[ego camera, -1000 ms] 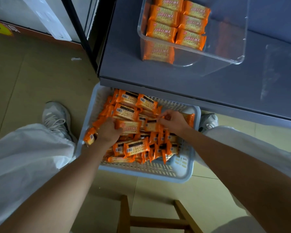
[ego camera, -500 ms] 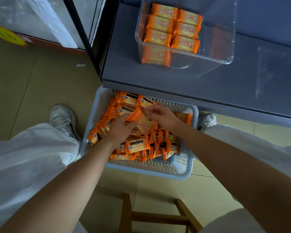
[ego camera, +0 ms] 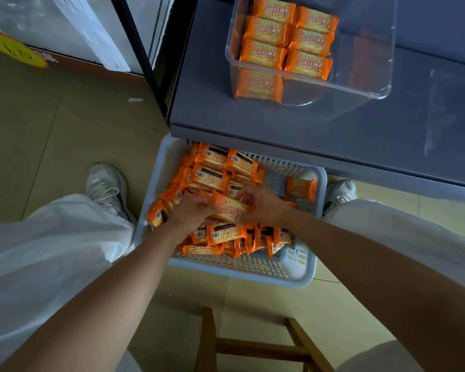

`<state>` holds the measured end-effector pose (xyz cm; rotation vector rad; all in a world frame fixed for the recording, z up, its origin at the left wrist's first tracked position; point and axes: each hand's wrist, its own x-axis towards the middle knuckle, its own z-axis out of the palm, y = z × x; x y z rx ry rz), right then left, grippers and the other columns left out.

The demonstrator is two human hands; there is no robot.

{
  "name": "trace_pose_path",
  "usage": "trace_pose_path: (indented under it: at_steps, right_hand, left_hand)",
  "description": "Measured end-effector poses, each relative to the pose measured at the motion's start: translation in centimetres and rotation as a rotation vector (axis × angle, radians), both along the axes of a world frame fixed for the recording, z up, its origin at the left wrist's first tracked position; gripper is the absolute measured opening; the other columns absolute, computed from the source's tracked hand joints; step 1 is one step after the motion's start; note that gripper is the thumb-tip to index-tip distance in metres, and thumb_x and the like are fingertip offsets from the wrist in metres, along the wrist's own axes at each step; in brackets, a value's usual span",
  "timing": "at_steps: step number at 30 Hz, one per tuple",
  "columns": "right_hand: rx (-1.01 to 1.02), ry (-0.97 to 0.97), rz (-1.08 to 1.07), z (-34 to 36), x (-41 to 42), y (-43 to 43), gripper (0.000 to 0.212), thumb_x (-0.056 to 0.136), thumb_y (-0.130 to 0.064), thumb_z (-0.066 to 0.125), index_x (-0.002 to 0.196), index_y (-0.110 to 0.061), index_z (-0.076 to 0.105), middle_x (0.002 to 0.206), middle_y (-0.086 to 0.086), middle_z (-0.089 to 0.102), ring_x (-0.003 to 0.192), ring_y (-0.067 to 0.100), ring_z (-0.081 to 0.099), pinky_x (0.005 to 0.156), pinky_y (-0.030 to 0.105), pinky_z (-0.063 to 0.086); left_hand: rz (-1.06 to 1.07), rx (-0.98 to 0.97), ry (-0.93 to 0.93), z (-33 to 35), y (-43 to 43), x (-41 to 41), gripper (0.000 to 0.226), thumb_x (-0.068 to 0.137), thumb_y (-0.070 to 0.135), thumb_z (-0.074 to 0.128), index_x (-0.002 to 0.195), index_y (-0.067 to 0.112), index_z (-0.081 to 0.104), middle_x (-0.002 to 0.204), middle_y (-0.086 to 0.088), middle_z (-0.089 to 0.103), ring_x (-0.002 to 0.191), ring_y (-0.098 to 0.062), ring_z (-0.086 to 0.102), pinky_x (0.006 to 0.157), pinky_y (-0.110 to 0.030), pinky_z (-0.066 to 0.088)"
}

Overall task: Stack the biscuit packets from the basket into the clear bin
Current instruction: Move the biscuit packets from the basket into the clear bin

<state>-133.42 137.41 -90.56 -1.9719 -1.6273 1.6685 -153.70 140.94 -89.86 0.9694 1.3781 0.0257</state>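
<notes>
grey shelf top (ego camera: 306, 135) holds the clear bin (ego camera: 365, 63), ahead and slightly right of my hands. left hand (ego camera: 192, 210) and right hand (ego camera: 263, 206) each grip an end of one biscuit packet (ego camera: 230, 209) over the basket (ego camera: 239, 273), long axis roughly left-right; right hand nearer the bin.

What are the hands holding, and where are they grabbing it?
An orange biscuit packet, over the basket. The left hand grips its left end, and the right hand its right end.

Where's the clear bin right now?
Head view, upper right: the clear bin sits on the grey shelf, beyond the basket, with packets stacked along its left side.
</notes>
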Motion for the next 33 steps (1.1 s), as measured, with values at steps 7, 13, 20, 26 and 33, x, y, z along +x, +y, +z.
trace_pose_path:
  at_steps: [7,13,20,26,33]
  right_hand:
    - [0.086,-0.074,-0.055,-3.5,-0.4,0.0,0.022,0.083,-0.014,0.071,0.103,-0.022,0.064,0.096,-0.009,0.062,0.092,0.009,0.058,0.079,0.022,0.049]
    - [0.237,-0.176,-0.044,-5.5,-1.5,0.5,0.032,0.087,-0.02,0.068,0.118,-0.018,0.06,0.12,0.001,0.055,0.107,0.013,0.052,0.094,0.028,0.046]
    - [0.209,-0.287,0.164,-6.4,-3.2,-0.2,0.072,0.078,-0.024,0.076,0.139,-0.014,0.039,0.136,0.009,0.042,0.125,0.028,0.039,0.101,0.037,0.041]
    - [0.287,-0.253,0.127,-6.1,-3.0,0.2,0.069,0.075,-0.019,0.075,0.137,-0.012,0.044,0.129,0.011,0.05,0.12,0.028,0.046,0.099,0.039,0.042]
    - [0.315,-0.139,0.06,-3.1,-1.1,0.3,0.069,0.081,-0.024,0.072,0.142,-0.017,0.04,0.136,0.008,0.046,0.125,0.022,0.044,0.103,0.035,0.041]
  left_hand:
    - [-0.209,0.334,0.351,-3.1,0.7,-1.0,0.013,0.093,0.021,0.058,0.101,0.016,0.066,0.099,-0.001,0.067,0.098,-0.021,0.063,0.075,-0.026,0.042]
    - [-0.251,0.422,0.392,-4.7,1.4,-0.6,0.025,0.089,0.023,0.061,0.112,0.012,0.062,0.108,-0.006,0.067,0.097,-0.023,0.062,0.071,-0.027,0.039]
    - [-0.273,0.273,0.367,-5.5,1.3,-0.1,0.02,0.088,0.025,0.064,0.099,0.009,0.064,0.098,-0.004,0.066,0.092,-0.023,0.061,0.082,-0.037,0.05]
    - [0.044,0.055,0.245,-4.4,1.2,0.3,0.032,0.086,0.025,0.07,0.113,0.01,0.06,0.102,-0.002,0.061,0.098,-0.02,0.057,0.091,-0.034,0.047]
    - [0.332,-0.108,0.079,-1.8,1.9,1.4,0.028,0.085,0.023,0.071,0.108,0.014,0.061,0.11,-0.004,0.063,0.099,-0.021,0.061,0.093,-0.041,0.05]
